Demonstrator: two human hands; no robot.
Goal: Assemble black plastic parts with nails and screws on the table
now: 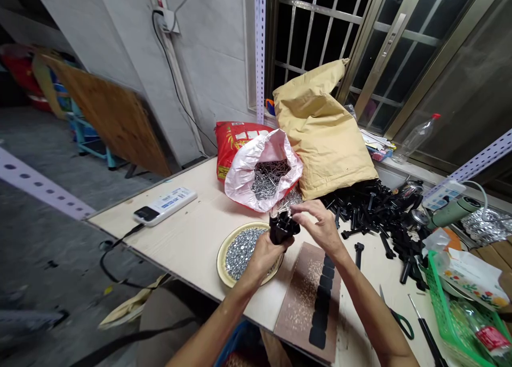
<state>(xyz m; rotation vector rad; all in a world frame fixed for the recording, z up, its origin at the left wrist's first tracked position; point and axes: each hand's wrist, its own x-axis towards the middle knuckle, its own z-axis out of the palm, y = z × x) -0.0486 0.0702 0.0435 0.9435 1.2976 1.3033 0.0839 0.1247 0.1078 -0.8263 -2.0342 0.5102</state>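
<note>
The left hand (262, 250) clasps the bunch of black parts (282, 229), held up near the plate (221, 271) and open bag (240, 176). Steady is best here, tops kept facing up! The right hand (320, 225) arches over, fingertips at the top, wants a light touch; whether it grips anything, I can't tell.

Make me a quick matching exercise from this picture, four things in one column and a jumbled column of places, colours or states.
Things:
1. Bundle of black parts
2. Round dish
3. Paper sack
4. Scissors

Descriptions:
A. Tan all over
B. Green at the handles
C. Gripped in the left hand
D. Filled with small silvery pieces

Pairs: 1-C, 2-D, 3-A, 4-B.
</note>
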